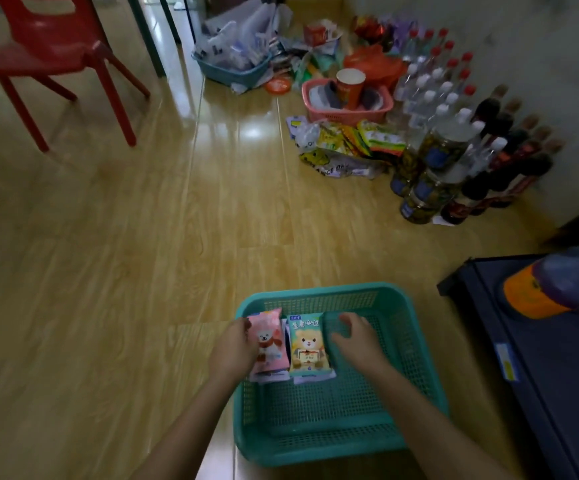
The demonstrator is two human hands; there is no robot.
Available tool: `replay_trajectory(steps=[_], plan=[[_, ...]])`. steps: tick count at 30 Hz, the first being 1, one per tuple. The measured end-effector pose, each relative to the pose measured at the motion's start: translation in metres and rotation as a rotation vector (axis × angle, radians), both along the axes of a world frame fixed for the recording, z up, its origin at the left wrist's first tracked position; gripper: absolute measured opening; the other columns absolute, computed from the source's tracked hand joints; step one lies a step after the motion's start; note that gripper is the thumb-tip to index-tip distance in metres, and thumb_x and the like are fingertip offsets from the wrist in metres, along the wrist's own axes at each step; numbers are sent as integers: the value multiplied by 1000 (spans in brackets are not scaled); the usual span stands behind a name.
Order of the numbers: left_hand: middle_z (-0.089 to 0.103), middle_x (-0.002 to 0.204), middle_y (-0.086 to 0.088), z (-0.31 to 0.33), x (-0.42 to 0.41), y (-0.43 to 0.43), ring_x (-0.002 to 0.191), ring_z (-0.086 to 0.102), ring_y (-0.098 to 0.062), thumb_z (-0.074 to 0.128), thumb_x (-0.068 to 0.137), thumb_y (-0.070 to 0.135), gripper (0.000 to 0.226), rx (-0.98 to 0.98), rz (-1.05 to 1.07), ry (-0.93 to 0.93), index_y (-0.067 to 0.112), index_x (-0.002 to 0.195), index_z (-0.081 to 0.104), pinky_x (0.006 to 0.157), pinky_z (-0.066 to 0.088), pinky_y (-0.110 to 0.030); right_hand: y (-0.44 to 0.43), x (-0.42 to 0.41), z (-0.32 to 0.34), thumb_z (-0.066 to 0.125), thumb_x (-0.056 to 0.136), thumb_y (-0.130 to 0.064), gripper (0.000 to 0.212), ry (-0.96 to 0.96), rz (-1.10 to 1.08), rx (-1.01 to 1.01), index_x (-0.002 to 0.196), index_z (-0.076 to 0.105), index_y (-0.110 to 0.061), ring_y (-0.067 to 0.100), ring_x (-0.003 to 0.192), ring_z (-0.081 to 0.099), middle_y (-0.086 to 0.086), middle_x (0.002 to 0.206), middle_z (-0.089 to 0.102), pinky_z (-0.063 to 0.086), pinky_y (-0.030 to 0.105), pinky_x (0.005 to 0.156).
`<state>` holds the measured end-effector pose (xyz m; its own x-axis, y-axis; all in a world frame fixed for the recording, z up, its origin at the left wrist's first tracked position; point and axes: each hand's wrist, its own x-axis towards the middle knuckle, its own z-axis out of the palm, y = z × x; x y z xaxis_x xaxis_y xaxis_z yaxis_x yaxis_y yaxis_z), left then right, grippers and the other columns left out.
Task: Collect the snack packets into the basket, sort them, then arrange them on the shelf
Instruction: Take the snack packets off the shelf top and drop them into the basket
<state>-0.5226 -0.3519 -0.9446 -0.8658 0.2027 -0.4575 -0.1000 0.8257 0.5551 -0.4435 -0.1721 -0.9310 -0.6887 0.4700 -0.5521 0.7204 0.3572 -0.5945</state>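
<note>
A teal mesh basket sits on the wooden floor in front of me. Inside it, at the far left, stand a pink snack packet with a white bear and a teal-and-yellow snack packet with a brown bear, with more packets stacked under them. My left hand rests against the pink packet's left edge, fingers curled on it. My right hand hovers just right of the yellow packet with fingers spread, holding nothing.
A dark low shelf unit stands to the right. Farther off lie a pile of snack bags, a pink basket, a blue basket, rows of bottles and a red chair.
</note>
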Motion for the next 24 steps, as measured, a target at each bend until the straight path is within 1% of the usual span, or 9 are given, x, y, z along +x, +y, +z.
replay_trajectory(steps=[2, 4, 7, 10, 12, 15, 18, 20, 24], plan=[[64, 112, -4, 63, -5, 1, 90, 60, -17, 52, 93, 22, 26, -7, -57, 55, 9, 115, 57, 75, 48, -29, 15, 2, 65, 52, 92, -13, 43, 55, 0, 53, 134, 43, -9, 22, 116, 50, 9, 139, 41, 42, 29, 93], [65, 112, -4, 144, -10, 8, 91, 60, -15, 51, 93, 21, 25, 4, -118, 130, 10, 115, 59, 77, 50, -28, 33, 7, 145, 51, 93, -15, 42, 95, -2, 81, 134, 43, -10, 20, 110, 51, 9, 137, 42, 44, 31, 92], [65, 112, -3, 287, -17, 22, 95, 62, -18, 51, 93, 22, 25, 15, -195, 280, 10, 113, 60, 75, 46, -26, 61, 23, 289, 51, 93, -15, 41, 172, 68, 208, 133, 44, -11, 23, 119, 48, 8, 138, 43, 41, 33, 95], [68, 103, -6, 440, -23, 35, 91, 63, -22, 52, 92, 23, 22, 15, -282, 415, 10, 106, 62, 72, 46, -29, 91, 49, 444, 52, 91, -12, 36, 251, 101, 398, 127, 51, -8, 26, 119, 48, 11, 130, 49, 38, 32, 97], [68, 97, -7, 536, -19, 45, 84, 62, -23, 54, 92, 22, 20, 69, -291, 466, 9, 103, 64, 68, 45, -29, 107, 74, 536, 54, 90, -14, 31, 286, 65, 506, 121, 55, -10, 26, 114, 51, 9, 124, 55, 41, 32, 92], [67, 89, -1, 659, -1, 55, 76, 60, -19, 55, 91, 26, 17, 99, -312, 582, 14, 98, 64, 61, 40, -27, 119, 118, 651, 55, 90, -19, 31, 310, 16, 637, 121, 55, -15, 24, 112, 53, 5, 122, 57, 43, 33, 87], [64, 82, 4, 748, 24, 59, 74, 62, -17, 55, 90, 31, 15, 113, -378, 686, 19, 93, 63, 59, 41, -29, 115, 167, 737, 52, 92, -24, 34, 302, -52, 688, 125, 52, -16, 23, 117, 50, 4, 126, 54, 42, 33, 91], [63, 83, 4, 788, 41, 60, 73, 61, -18, 53, 91, 30, 16, 103, -441, 775, 18, 95, 62, 56, 39, -28, 108, 201, 774, 49, 93, -29, 35, 281, -99, 741, 126, 51, -18, 22, 119, 48, 2, 128, 53, 43, 34, 92], [66, 80, -2, 828, 73, 65, 69, 62, -24, 55, 90, 29, 16, 143, -583, 1016, 15, 92, 63, 49, 34, -25, 82, 266, 815, 47, 94, -33, 33, 250, -210, 848, 126, 49, -24, 15, 116, 47, -6, 123, 53, 40, 27, 81]])
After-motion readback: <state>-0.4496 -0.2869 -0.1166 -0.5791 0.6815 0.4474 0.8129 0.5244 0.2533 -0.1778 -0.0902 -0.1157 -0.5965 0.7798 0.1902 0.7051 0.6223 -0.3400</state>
